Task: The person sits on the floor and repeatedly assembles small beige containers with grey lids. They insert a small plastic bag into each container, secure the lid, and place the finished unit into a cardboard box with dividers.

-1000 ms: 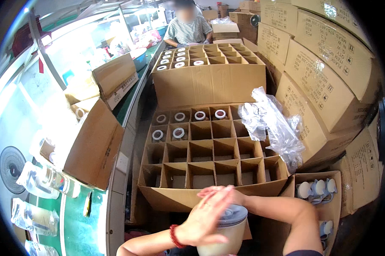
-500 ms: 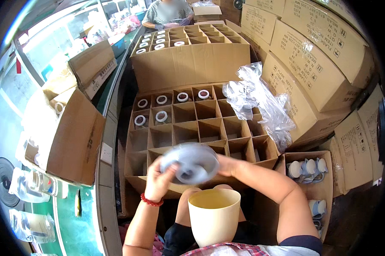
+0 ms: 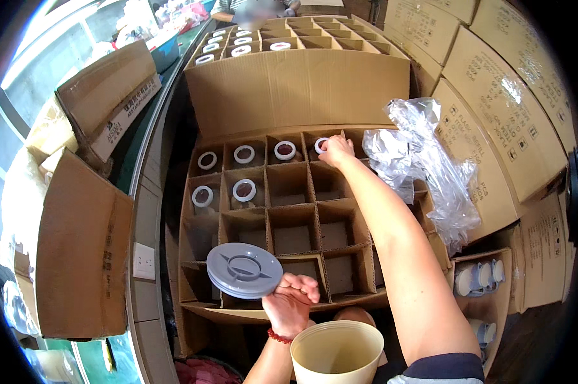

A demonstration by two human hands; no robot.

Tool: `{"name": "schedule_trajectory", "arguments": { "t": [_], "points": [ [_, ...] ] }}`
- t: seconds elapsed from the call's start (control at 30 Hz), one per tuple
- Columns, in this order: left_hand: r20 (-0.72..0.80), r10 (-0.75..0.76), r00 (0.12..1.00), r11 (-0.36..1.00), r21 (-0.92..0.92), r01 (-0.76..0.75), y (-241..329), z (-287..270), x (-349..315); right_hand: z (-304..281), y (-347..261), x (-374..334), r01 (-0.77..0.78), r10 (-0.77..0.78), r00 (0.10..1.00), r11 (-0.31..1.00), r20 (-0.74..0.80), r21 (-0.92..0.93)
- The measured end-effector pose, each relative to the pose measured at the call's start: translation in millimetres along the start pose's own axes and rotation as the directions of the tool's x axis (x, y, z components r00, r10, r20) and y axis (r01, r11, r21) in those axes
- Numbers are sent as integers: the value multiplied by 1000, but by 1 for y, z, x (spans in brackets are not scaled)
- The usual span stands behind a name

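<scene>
Currently, right hand touches white-rimmed jar in far row of divided carton; firm grip cannot be confirmed. Jar appears upright, far and right of left hand, which grasps tilted grey lid. Beige tub sits near.

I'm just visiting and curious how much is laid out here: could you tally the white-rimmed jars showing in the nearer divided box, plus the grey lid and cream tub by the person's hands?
White-rimmed jars: 6, one partly hidden by the right hand
Grey lid: 1
Cream tub: 1
Total: 8
</scene>
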State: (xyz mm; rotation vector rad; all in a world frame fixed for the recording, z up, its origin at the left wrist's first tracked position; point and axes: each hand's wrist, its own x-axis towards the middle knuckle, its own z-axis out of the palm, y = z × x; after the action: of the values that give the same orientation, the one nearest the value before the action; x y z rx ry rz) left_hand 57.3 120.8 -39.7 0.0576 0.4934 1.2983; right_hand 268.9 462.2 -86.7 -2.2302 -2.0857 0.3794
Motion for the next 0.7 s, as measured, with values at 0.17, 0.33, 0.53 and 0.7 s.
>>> {"name": "schedule_trajectory", "arguments": {
  "t": [0.17,0.33,0.53,0.7],
  "points": [
    [84,6,996,998,64,-11,-5,-3,0,4,17,-15,38,-30,959,999,-283,25],
    [147,-3,989,994,108,-13,0,13,0,-106,-5,-72,326,-264,827,944,-495,41],
    [145,-25,989,990,144,4,28,45,5,-204,-48,-262,642,-734,366,644,-572,-416],
    [279,-207,938,974,151,170,33,73,-14,-168,-43,-393,683,-883,250,452,-397,-574]
  ]
}}
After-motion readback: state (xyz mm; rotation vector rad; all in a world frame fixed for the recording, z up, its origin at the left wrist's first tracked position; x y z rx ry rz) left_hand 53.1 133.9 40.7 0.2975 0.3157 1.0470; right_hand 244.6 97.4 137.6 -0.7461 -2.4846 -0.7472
